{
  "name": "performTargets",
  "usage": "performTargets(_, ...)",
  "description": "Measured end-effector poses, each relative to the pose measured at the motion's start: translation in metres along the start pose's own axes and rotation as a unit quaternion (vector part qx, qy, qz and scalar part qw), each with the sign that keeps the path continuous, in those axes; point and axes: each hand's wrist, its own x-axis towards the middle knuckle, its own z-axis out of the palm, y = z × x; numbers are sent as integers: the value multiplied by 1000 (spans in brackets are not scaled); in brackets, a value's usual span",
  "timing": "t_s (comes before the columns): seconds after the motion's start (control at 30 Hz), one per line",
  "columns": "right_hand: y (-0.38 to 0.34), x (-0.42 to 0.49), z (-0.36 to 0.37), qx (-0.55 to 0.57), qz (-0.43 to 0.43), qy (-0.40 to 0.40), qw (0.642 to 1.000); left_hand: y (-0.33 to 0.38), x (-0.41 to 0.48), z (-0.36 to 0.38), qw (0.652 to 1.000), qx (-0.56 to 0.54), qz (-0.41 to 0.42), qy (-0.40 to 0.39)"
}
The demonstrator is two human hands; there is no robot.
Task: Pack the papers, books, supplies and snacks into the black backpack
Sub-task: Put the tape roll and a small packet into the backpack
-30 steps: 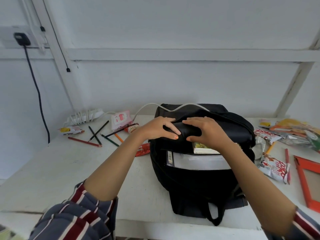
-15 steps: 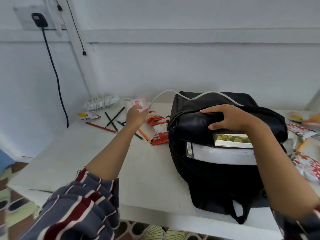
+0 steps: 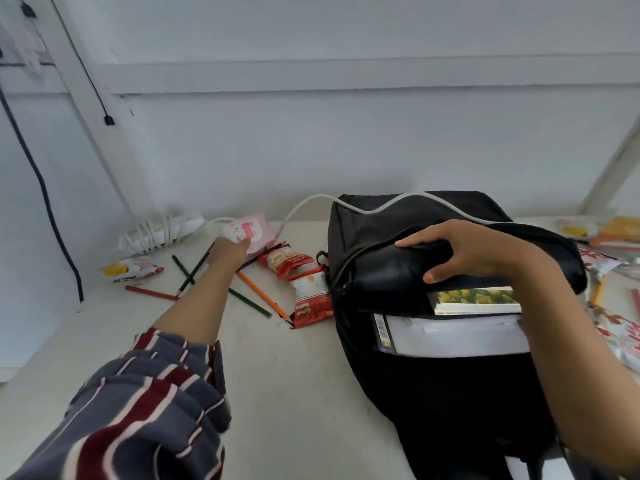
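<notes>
**Backpack flap gripped, left grip at the pink packet**

Head view: the black backpack (image 3: 450, 393) lies on the white counter (image 3: 294, 393), its mouth toward the camera. Inside the opening, a book (image 3: 476, 299) with a yellow-green cover rests on a thick white stack of papers (image 3: 457, 336). A barcode sticker (image 3: 382, 332) shows at the stack's left end. The right grip (image 3: 467, 251) is curled round the bag's upper flap, thumb beneath, just above the book. A white cable (image 3: 398, 202) runs across the far side of the bag toward a power strip (image 3: 162, 230) by the wall. The left grip (image 3: 230, 251) reaches to a pink packet (image 3: 252, 230) and touches it; whether its fingers close on it cannot be told. Just left of the bag lie two red snack packets (image 3: 285, 261). Loose pencils (image 3: 263, 296) are scattered near the left forearm, with a white snack packet (image 3: 131, 270) beyond them. More snack packets (image 3: 616, 334) lie at the right edge. All print is too blurred to read
</notes>
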Motion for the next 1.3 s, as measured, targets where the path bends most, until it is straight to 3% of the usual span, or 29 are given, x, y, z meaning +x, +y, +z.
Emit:
performTargets(0.37, 1, -1, -1, 9, 1, -9, 1000, 3, 20, -7, 993, -105, -55, -1)
performTargets(0.57, 3, 0, -2, 19, -4, -19, 1000, 12, 12, -27, 951, -245, -109, -153)
performTargets(0.8, 6, 0, 1, 24, -6, -19, 1000, 15, -6, -37, 901, -376, -137, -165)
performTargets(0.9, 9, 0, 4, 16, -7, -9, 1000, 23, -19, -45, 881, -436, -113, -147)
performTargets(1.03, 14, -5, 12, -2, -28, 45, 999, 37, -49, -57, 865, -478, -16, -148)
performTargets(1.17, 19, -15, 22, -93, -70, 146, 982, 49, -120, -62, 828, -494, 71, -257)
performTargets(1.3, 26, -27, 28, -237, -49, 248, 938, 45, -180, -62, 825, -435, 122, -340)
